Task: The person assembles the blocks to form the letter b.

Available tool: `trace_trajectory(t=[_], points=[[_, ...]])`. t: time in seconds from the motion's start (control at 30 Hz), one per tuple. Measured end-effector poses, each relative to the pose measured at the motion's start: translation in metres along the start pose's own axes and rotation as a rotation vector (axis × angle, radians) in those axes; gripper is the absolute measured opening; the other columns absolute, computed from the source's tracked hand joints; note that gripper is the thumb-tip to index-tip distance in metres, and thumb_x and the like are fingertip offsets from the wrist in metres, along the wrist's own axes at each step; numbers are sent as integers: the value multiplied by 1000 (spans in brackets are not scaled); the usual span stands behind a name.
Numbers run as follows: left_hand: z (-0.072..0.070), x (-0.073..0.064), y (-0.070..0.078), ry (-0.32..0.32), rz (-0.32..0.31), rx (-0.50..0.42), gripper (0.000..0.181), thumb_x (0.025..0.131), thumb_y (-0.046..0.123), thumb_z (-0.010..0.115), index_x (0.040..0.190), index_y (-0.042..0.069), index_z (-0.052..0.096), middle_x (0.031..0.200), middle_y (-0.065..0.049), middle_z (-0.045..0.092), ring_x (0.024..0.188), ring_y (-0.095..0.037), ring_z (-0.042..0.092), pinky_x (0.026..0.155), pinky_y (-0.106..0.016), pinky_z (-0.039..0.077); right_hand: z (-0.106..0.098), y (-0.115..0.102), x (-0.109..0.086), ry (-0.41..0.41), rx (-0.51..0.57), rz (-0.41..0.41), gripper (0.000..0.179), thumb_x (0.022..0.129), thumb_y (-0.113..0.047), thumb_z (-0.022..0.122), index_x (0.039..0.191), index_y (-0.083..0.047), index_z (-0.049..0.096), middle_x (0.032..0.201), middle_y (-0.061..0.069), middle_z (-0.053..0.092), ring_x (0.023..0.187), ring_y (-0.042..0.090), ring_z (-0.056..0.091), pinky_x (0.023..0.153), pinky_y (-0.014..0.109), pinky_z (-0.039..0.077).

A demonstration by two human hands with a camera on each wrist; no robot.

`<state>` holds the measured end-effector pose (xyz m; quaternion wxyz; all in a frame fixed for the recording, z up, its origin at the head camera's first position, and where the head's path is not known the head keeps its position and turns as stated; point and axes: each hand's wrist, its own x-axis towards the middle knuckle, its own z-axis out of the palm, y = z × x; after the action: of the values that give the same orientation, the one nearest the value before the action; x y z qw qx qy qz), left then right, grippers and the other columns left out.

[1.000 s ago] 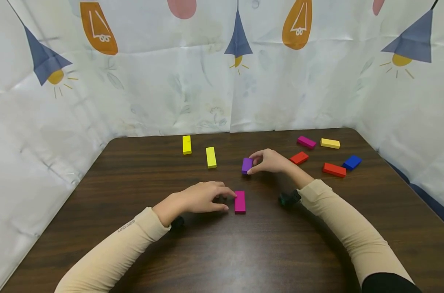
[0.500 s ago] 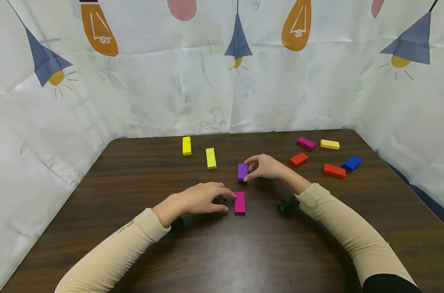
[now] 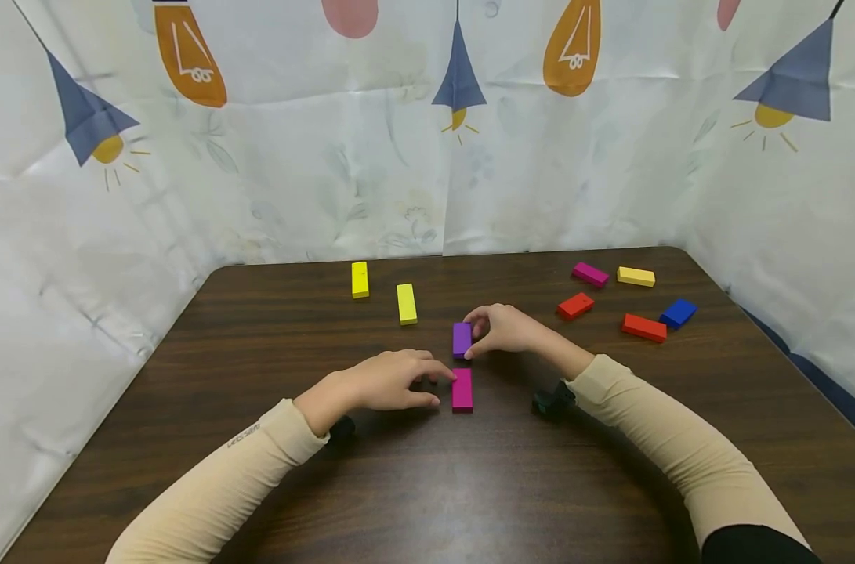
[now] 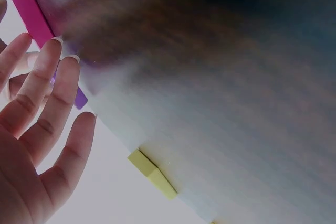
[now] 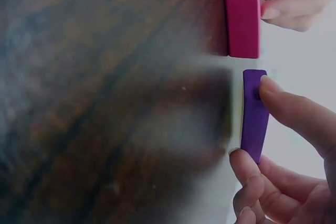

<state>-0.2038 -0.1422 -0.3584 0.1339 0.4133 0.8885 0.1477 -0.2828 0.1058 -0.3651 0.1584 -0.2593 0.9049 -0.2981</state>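
Observation:
My right hand (image 3: 505,327) pinches a purple wooden block (image 3: 461,340) between thumb and fingers. In the right wrist view the purple block (image 5: 254,114) stands just short of a magenta block (image 5: 242,14), with a narrow gap between their ends. That magenta block (image 3: 462,390) lies lengthwise on the dark table, directly in front of the purple one. At its left side is my left hand (image 3: 392,380), index fingertip at the block's upper left edge and thumb a little apart. Seen from the left wrist, the left hand's fingers (image 4: 44,93) are loosely extended.
Two yellow blocks, the nearer one (image 3: 407,304) and the farther one (image 3: 360,280), lie at the back left. Toward the back right are a magenta block (image 3: 590,274), a pale yellow block (image 3: 635,276), red blocks (image 3: 644,327) and a blue block (image 3: 678,313). A patterned curtain (image 3: 286,157) hangs behind the table.
My right hand has brought the purple block left and toward me, to just beyond the magenta block. The left hand and magenta block have stayed in place.

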Motion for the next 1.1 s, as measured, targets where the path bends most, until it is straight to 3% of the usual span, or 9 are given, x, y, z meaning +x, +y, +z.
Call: trace_trajectory(t=[0.77,1.1], points=[[-5,-1,2,-29,-15,-33,41,98,28,72,137,18,66,112,1,61,98,-16,59,85,-35,51,3,-5,-6,-40,-82,-13,64,83,-28,87,132,3,61,104,5,65,93,20,58,85,36,49],[-6,4,5,-30,-21,-99,35,98,25,72,131,15,67,98,5,60,83,-12,55,75,-30,47,1,-4,-8,-77,-78,-33,60,88,-30,83,132,3,61,109,7,63,96,21,55,82,33,47]])
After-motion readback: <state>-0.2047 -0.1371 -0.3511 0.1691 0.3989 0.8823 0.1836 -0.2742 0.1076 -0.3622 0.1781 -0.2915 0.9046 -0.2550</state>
